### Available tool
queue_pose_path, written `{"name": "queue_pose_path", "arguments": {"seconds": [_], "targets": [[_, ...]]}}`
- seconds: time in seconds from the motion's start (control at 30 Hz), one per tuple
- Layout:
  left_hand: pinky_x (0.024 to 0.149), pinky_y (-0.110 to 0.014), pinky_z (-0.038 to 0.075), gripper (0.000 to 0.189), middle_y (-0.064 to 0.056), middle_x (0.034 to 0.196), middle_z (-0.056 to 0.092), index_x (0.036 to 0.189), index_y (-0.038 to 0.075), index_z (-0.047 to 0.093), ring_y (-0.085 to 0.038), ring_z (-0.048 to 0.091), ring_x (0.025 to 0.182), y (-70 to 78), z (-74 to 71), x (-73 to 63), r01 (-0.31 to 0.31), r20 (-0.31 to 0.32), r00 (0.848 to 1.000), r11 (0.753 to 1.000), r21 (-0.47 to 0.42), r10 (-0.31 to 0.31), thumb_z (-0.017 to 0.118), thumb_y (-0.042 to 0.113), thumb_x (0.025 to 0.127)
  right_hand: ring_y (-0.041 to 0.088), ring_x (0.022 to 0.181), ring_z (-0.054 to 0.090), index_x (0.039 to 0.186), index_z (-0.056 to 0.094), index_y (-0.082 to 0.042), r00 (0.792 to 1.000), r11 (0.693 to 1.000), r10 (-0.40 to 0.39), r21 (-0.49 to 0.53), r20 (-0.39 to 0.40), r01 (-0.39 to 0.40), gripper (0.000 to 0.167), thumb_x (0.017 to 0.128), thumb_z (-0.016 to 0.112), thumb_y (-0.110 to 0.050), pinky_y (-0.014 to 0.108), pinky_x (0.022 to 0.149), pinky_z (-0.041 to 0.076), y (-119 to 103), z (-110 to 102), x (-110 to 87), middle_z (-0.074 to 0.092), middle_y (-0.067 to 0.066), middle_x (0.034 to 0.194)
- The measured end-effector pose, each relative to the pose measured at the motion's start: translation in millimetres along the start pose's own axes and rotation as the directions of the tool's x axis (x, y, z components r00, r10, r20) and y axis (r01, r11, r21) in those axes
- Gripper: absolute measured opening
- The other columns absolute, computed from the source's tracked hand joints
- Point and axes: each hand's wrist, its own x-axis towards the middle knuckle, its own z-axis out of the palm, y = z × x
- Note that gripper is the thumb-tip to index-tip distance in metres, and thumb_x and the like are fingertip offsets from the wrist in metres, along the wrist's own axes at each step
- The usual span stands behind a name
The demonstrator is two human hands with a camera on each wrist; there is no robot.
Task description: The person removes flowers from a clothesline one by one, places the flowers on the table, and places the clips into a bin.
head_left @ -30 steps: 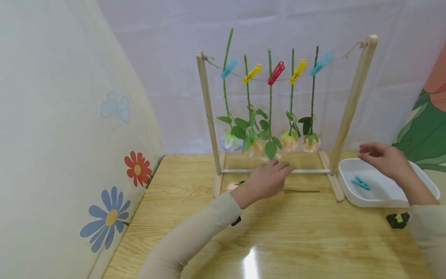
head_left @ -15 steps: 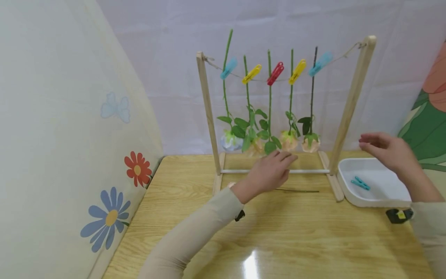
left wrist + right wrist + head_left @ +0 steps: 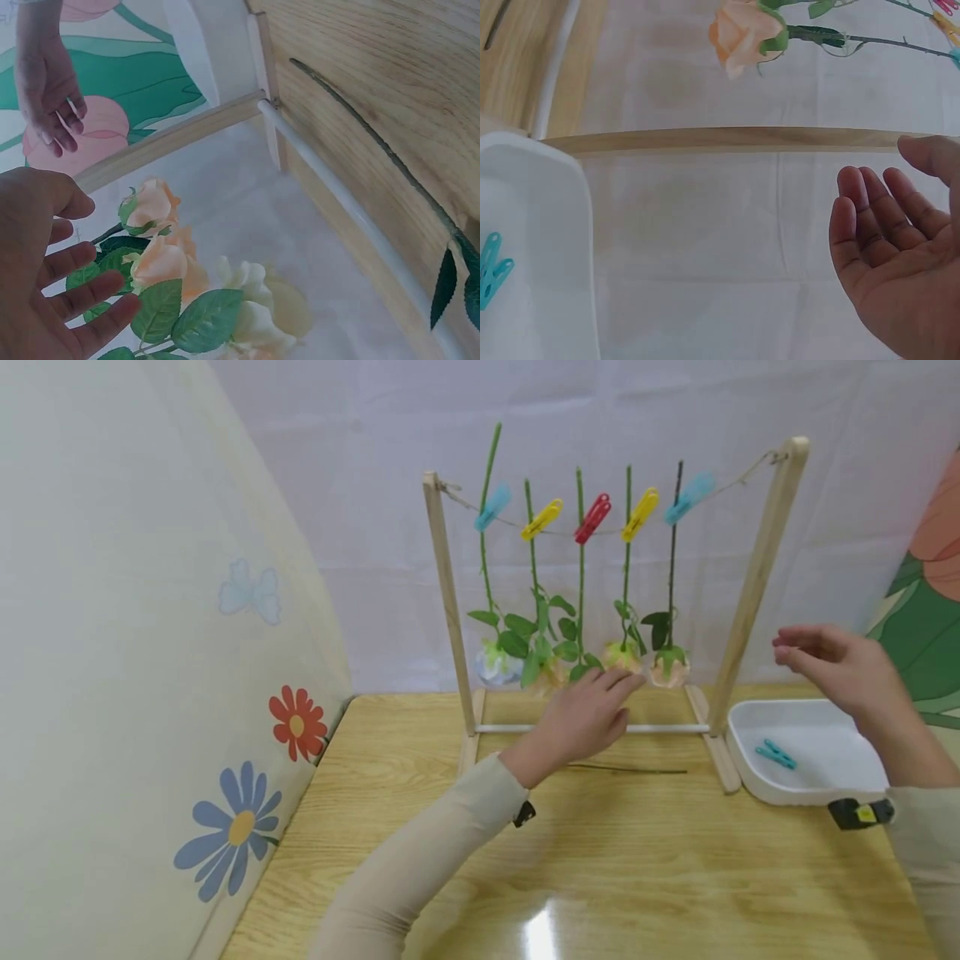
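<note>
A wood-grain table (image 3: 637, 877) spreads below everything. Across its far side stands a wooden rack (image 3: 753, 585), with a string (image 3: 562, 532) tied between its posts and a white rod low down. A white tray (image 3: 795, 795) sits just right of the rack. Five flowers (image 3: 670, 667) hang heads down in a row from the string, pale blue at the left, peach at the right. A loose flower (image 3: 385, 150) lies on the table on the near side of the rod, partly hidden by the left arm. The left hand (image 3: 588, 714) has its fingers spread wide beside the hanging heads; whether it touches them cannot be told. The right hand (image 3: 847, 672), fingers loosely curved and thumb apart, is raised near the tray. Blue, yellow and red clips (image 3: 593, 518) grip the stems; a teal clip (image 3: 777, 755) lies in the tray.
</note>
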Motion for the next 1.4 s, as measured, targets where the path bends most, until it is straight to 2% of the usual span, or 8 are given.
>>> {"name": "queue_pose_path", "arguments": {"seconds": [0.23,0.47,0.57,0.8,0.9,1.2,1.27,1.4], "targets": [[0.096,-0.028,0.054,0.052,-0.005,0.137,0.061,0.15,0.012,0.047,-0.02,0.06,0.118,-1.6,-7.8,5.8,0.03,-0.014,0.999,0.997,-0.071,-0.031,0.059,0.021,0.1,-0.008,0.096,0.051,0.146,0.05,-0.005,1.0,1.0,0.006,0.031,-0.016,-0.006,0.066,0.1,0.053,-0.052,0.003,0.073,0.041,-10.9,-2.0,0.2,0.055,-0.024,0.113],[0.101,-0.03,0.052,0.053,-0.006,0.139,0.06,0.15,0.012,0.046,-0.021,0.058,0.124,-4.3,-12.5,10.9,0.05,-0.03,0.998,0.989,-0.139,-0.054,0.059,0.021,0.1,-0.011,0.094,0.055,0.142,0.052,-0.002,0.997,0.995,-0.059,0.08,-0.045,0.062,0.054,0.103,0.055,-0.039,0.001,0.075,0.043,-19.6,-4.5,2.7,0.055,-0.031,0.104],[0.101,-0.029,0.052,0.053,-0.006,0.139,0.06,0.15,0.011,0.047,-0.022,0.058,0.125,-5.5,-14.6,13.8,0.06,-0.045,0.997,0.985,-0.16,-0.068,0.061,0.021,0.099,-0.011,0.094,0.055,0.141,0.053,-0.004,0.996,0.993,-0.073,0.091,-0.054,0.078,0.052,0.103,0.055,-0.038,0.001,0.076,0.043,-23.4,-6.5,3.0,0.056,-0.032,0.103],[0.096,-0.028,0.054,0.053,-0.008,0.136,0.061,0.148,0.009,0.047,-0.022,0.059,0.121,-9.1,-18.2,19.2,0.064,-0.087,0.993,0.977,-0.202,-0.083,0.062,0.02,0.099,-0.008,0.092,0.059,0.131,0.06,-0.02,0.991,0.974,-0.114,0.188,-0.068,0.125,0.029,0.103,0.059,-0.029,0.003,0.078,0.045,-32.1,-10.9,3.0,0.06,-0.033,0.103],[0.094,-0.027,0.056,0.052,-0.009,0.136,0.061,0.148,0.008,0.047,-0.023,0.059,0.122,-9.8,-19.7,21.1,0.064,-0.104,0.99,0.971,-0.228,-0.09,0.062,0.019,0.099,-0.006,0.092,0.061,0.129,0.061,-0.022,0.989,0.964,-0.13,0.225,-0.073,0.143,0.027,0.102,0.06,-0.027,0.004,0.078,0.047,-36.5,-12.3,4.3,0.063,-0.031,0.104],[0.084,-0.024,0.057,0.055,-0.011,0.136,0.061,0.149,0.007,0.046,-0.024,0.06,0.119,-10.5,-24.5,30.3,0.107,-0.138,0.979,0.954,-0.279,-0.151,0.063,0.02,0.099,0.0,0.092,0.065,0.131,0.063,-0.017,0.983,0.935,-0.163,0.306,-0.086,0.182,0.031,0.101,0.062,-0.024,0.007,0.079,0.051,-52.1,-13.9,7.7,0.068,-0.023,0.107],[0.086,-0.024,0.056,0.056,-0.012,0.136,0.061,0.149,0.007,0.046,-0.024,0.06,0.118,-10.6,-25.6,32.4,0.116,-0.143,0.976,0.948,-0.296,-0.165,0.064,0.02,0.098,0.0,0.092,0.065,0.132,0.063,-0.015,0.981,0.927,-0.168,0.322,-0.095,0.19,0.033,0.101,0.062,-0.024,0.007,0.079,0.051,-55.3,-14.3,7.8,0.069,-0.021,0.107],[0.092,-0.025,0.055,0.057,-0.011,0.137,0.06,0.15,0.007,0.045,-0.023,0.059,0.119,-10.8,-27.1,36.4,0.135,-0.143,0.971,0.931,-0.339,-0.193,0.064,0.02,0.098,0.003,0.092,0.066,0.135,0.061,-0.007,0.977,0.893,-0.183,0.399,-0.105,0.21,0.038,0.1,0.064,-0.02,0.009,0.08,0.052,-62.2,-15.5,8.8,0.071,-0.015,0.109]]}}
